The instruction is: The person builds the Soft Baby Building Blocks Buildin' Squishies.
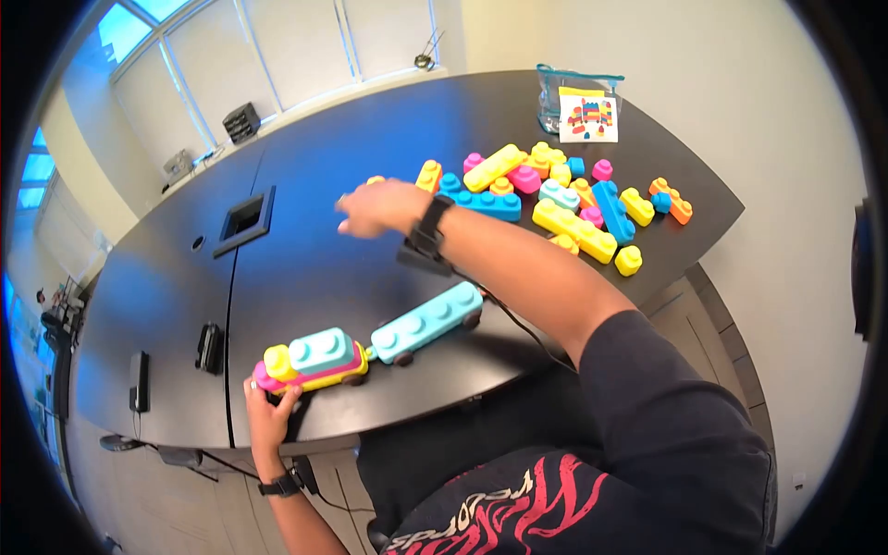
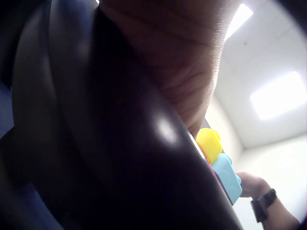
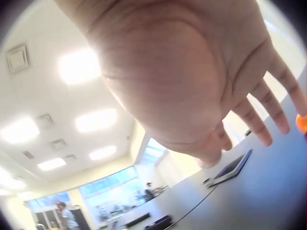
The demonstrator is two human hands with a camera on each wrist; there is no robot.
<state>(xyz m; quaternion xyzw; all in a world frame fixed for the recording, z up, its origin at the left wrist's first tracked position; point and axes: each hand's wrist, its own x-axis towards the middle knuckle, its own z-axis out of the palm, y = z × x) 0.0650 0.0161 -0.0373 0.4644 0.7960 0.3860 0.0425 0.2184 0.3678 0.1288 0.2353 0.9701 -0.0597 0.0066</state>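
A toy train engine of building blocks point(image 1: 322, 377) stands near the table's front edge, with a pink and yellow base, a yellow block point(image 1: 278, 360) and a light blue block point(image 1: 324, 350) on top. Hitched behind it is a light blue wheeled wagon point(image 1: 427, 324). My left hand point(image 1: 268, 416) grips the engine's pink front end between thumb and fingers; the left wrist view hides those fingers behind the wrist. Over the table, left of the loose blocks, my right hand point(image 1: 381, 205) is held up. Its fingers are spread and nothing is in them in the right wrist view.
Several loose blocks, including a long yellow one point(image 1: 573, 231) and a long blue one point(image 1: 490, 205), lie scattered on the right. Behind them stands a clear zip bag point(image 1: 549, 102) with a picture card. A framed table opening point(image 1: 245, 222) and black devices point(image 1: 210, 348) are at left.
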